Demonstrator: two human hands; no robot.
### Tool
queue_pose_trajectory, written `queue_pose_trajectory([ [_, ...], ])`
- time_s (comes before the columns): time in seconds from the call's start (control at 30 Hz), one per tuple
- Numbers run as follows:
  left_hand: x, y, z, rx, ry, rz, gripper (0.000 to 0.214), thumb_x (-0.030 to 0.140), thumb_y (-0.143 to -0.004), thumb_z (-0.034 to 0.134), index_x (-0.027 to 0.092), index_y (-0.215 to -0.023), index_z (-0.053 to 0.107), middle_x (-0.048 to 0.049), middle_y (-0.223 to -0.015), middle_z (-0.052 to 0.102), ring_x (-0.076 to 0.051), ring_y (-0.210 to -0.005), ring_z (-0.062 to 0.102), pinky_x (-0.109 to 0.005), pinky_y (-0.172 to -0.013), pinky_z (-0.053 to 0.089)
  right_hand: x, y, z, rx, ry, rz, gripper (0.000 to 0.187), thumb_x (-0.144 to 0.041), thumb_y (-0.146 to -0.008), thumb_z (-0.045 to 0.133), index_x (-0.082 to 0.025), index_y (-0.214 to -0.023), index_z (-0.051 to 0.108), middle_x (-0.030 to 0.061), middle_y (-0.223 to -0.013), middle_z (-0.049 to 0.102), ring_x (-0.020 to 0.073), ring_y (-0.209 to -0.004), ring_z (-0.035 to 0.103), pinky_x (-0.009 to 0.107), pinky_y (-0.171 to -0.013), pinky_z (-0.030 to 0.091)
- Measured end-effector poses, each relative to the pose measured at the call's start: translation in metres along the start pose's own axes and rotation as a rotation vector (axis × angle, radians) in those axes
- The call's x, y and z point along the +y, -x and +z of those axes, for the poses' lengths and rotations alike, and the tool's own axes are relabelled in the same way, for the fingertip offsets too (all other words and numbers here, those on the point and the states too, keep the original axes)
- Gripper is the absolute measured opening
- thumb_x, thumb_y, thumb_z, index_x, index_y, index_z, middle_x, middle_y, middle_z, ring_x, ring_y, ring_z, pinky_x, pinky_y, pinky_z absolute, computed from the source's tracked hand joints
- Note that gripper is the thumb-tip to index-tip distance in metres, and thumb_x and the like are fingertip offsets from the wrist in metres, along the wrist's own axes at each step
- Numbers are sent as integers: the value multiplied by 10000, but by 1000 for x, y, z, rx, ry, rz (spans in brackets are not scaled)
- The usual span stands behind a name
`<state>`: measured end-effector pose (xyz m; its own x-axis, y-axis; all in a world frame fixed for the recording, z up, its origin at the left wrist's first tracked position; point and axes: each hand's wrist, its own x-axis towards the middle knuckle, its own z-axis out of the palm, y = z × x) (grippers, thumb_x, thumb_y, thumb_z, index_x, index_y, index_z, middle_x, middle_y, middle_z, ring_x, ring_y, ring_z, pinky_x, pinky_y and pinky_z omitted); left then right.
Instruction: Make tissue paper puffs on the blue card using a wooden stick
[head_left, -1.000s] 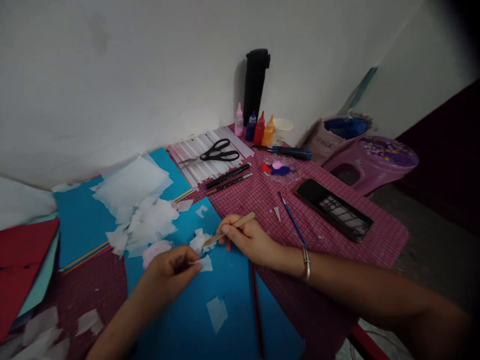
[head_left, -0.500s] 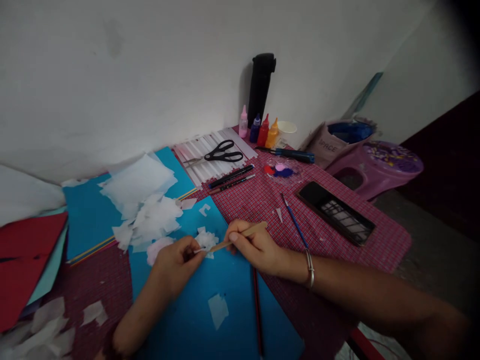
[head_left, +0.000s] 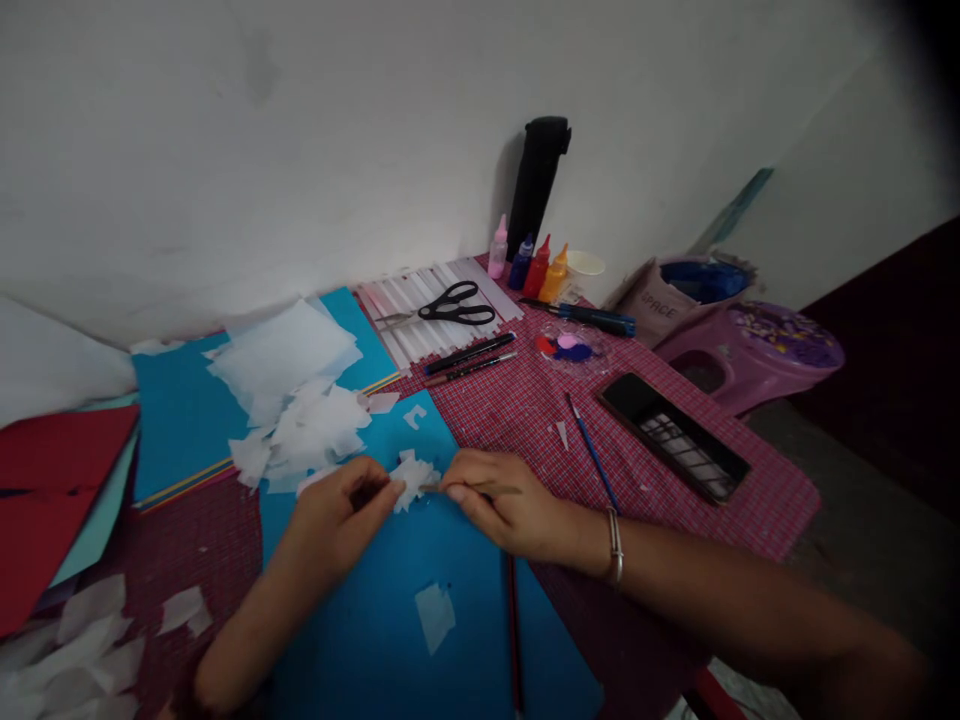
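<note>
My left hand point(head_left: 341, 520) is closed, thumb and forefinger pinched at the left edge of a small cluster of crumpled white paper point(head_left: 412, 478). This cluster lies on a blue sheet point(head_left: 360, 620). From the right, my right hand point(head_left: 510, 505) grips a flat tan stick point(head_left: 499, 489), its narrow tip pointing at the cluster. Whether the tip touches the paper, I cannot tell. Left of the cluster rises a heap of torn white paper point(head_left: 319, 430). A single white scrap point(head_left: 436, 617) sits lower on the blue sheet, beside a dark red stick point(head_left: 514, 630).
Scissors point(head_left: 457, 305), pens point(head_left: 472, 355), paint bottles point(head_left: 538, 268) and a paint palette point(head_left: 574, 348) stand or lie toward the back. A blue paintbrush point(head_left: 592, 455) and a phone point(head_left: 675, 435) are to the right. Red card point(head_left: 60, 500) is at far left.
The stick's tip has moved to the cluster's right side, and its tail has swung lower. The small white bit seen between my left fingertips no longer shows; those fingers now meet the cluster's edge.
</note>
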<state>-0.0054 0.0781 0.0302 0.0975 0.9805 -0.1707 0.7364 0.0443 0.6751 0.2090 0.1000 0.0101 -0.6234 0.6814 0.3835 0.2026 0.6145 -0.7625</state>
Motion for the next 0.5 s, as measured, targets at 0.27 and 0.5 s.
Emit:
queue_pose_trajectory([
  [0.27, 11, 20, -18, -228, -150, 71, 229, 406, -771, 508, 209, -657, 534, 21, -600, 533, -146, -565, 508, -252, -543, 379, -2, 5, 5, -100, 110, -25, 197, -190, -934, 359, -179, -820, 519, 57, -791, 568, 163, -740, 544, 284, -701, 461],
  [0.5, 34, 57, 16, -473, -570, 210, 194, 274, -709, 585, 227, -880, 662, -90, -931, 645, -292, -876, 573, -368, -691, 453, 5, 3, 4, 77, -166, 184, 224, -223, -947, 368, -173, -804, 532, 19, -750, 560, 125, -689, 567, 242, -647, 462],
])
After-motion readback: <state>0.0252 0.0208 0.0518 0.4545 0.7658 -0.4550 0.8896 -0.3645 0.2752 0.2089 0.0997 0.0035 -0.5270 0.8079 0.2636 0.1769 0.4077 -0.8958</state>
